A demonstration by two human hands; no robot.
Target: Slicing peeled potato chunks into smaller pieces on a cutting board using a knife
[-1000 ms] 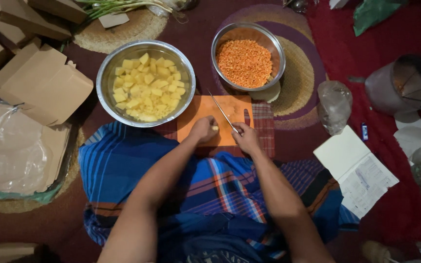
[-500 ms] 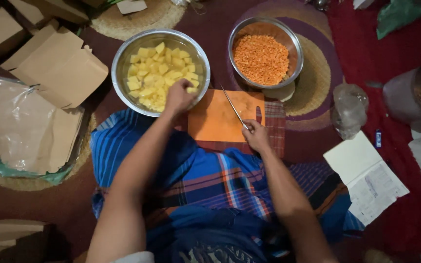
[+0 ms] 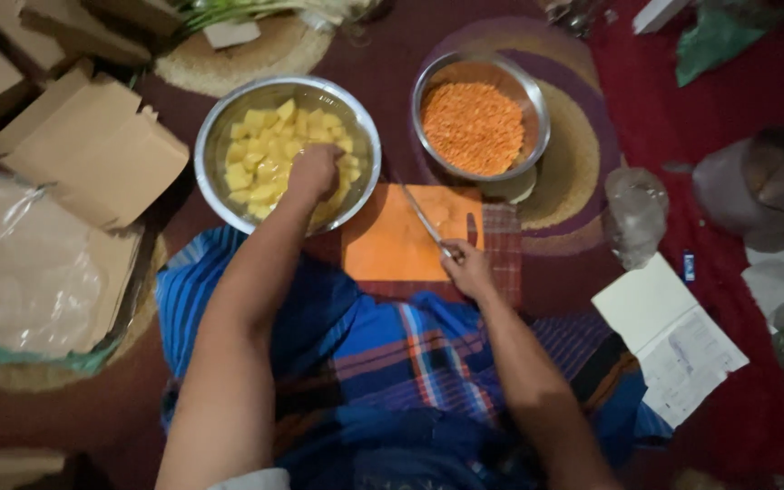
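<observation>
over the steel bowl (image 3: 215,145) of yellow cubes (image 3: 260,154), left hand (image 3: 313,171) fingers curl; right hand (image 3: 466,269) grips knife (image 3: 424,220).

two steel bowls (image 3: 215,136) on the floor, one of yellow cubes, one (image 3: 537,100) of orange lentils; one orange cutting board (image 3: 392,249); one knife (image 3: 424,220); two round woven mats (image 3: 229,68); one open booklet (image 3: 673,336); several cardboard boxes (image 3: 93,150), number unclear.
</observation>
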